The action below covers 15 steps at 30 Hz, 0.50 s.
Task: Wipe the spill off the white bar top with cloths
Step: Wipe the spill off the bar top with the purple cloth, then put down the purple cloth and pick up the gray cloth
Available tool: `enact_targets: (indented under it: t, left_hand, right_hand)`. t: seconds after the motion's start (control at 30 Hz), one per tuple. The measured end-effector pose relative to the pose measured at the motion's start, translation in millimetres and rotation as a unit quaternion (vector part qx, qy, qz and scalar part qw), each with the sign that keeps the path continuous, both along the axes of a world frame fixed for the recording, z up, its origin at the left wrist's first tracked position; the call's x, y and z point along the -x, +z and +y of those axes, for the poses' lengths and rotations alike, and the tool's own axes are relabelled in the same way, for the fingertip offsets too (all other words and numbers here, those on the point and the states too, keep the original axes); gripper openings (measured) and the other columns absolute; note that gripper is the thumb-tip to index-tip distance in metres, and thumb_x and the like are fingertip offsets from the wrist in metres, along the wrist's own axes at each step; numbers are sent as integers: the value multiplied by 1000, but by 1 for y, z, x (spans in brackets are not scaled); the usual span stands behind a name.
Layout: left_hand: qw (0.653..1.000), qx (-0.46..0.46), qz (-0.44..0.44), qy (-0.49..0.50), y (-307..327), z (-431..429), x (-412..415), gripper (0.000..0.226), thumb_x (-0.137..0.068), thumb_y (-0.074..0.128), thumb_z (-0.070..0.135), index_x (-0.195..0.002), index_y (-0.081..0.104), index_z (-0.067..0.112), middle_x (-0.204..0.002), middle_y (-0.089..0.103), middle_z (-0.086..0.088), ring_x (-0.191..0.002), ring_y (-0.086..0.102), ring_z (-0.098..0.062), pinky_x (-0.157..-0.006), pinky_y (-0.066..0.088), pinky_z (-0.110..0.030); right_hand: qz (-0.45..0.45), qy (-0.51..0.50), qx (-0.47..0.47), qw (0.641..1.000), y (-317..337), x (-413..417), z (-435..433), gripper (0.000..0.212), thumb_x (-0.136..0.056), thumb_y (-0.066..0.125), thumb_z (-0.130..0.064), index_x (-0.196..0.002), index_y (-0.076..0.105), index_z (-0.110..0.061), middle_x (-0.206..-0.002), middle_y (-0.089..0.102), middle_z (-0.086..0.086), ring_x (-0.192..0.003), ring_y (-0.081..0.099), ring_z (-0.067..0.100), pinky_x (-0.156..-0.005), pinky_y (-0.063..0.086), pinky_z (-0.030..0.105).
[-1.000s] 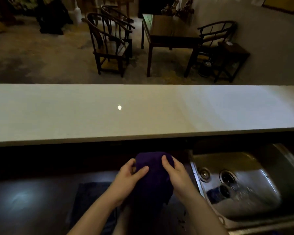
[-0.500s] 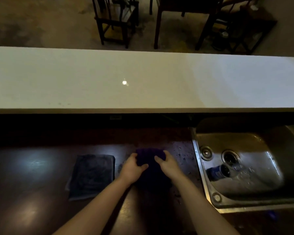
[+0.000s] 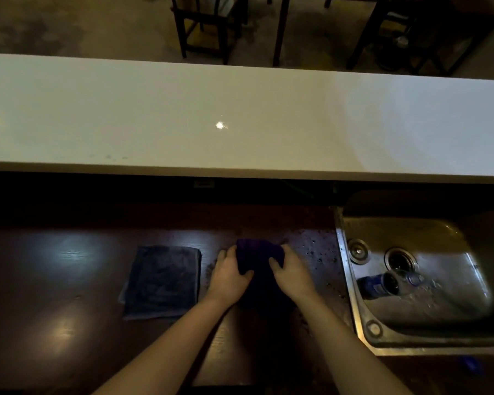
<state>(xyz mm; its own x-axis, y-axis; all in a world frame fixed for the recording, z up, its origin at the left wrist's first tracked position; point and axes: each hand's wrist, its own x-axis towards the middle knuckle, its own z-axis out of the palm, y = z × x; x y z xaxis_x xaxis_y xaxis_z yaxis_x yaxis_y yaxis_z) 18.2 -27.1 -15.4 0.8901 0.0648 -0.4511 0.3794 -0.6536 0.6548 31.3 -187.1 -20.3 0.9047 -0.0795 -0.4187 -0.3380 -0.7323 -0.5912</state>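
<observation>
The white bar top (image 3: 240, 115) runs across the upper half of the view, with a few faint marks (image 3: 109, 157) near its front edge at the left. Below it, on the dark lower counter (image 3: 54, 280), lies a purple cloth (image 3: 258, 260). My left hand (image 3: 228, 273) grips the cloth's left side and my right hand (image 3: 291, 273) grips its right side, both resting low on the counter. A folded grey-blue cloth (image 3: 161, 282) lies flat just to the left of my hands.
A steel sink (image 3: 351, 280) is set into the counter at the right, wet, with a blue-labelled bottle (image 3: 382, 283) lying in it. Water drops (image 3: 317, 249) dot the counter beside the sink. Wooden chairs (image 3: 206, 27) and a table stand beyond the bar.
Both hands have lowered the purple cloth from chest height onto the dark counter. My view has tilted down, so the bar top sits higher and the grey-blue cloth shows fully.
</observation>
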Motion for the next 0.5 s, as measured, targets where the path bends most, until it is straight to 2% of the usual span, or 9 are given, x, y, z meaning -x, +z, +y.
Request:
enact_targets:
  t: [0.1,0.2,0.3,0.37,0.5]
  left_hand:
    - [999,13,-29,-3,6,8,5,68,-84,70,24,-144,39,15,-135,44,-9,-117,57,-27,-102,49,-43]
    - [997,6,-71,11,14,29,12,62,-88,67,25,-143,41,13,-138,44,-7,-120,57,-25,-101,50,-43]
    - [990,-17,-134,51,19,63,21,50,-87,66,22,-134,51,13,-133,52,-5,-115,60,-24,-97,50,-38]
    - [983,-42,-158,89,21,91,28,45,-85,67,18,-128,56,14,-128,56,-5,-116,57,-23,-99,45,-32]
    - [976,-96,-126,147,20,145,43,48,-81,68,13,-127,56,8,-128,55,-15,-119,52,-35,-106,41,-45]
  right_hand:
    - [-39,7,82,996,7,0,3,45,-96,60,-34,-136,52,-16,-136,56,10,-130,46,32,-111,35,45]
    - [-90,5,119,989,19,-4,15,48,-94,61,-35,-138,52,-19,-142,53,6,-135,38,30,-111,28,47]
    - [-127,37,88,987,26,-9,38,42,-93,63,-30,-133,56,-18,-137,57,5,-131,41,29,-105,33,46]
    - [-133,81,42,987,27,-10,60,38,-93,64,-26,-129,59,-15,-131,60,7,-126,48,30,-104,40,45]
    - [-72,178,-28,981,22,-5,112,44,-96,63,-27,-136,53,-13,-137,55,8,-128,50,27,-107,41,37]
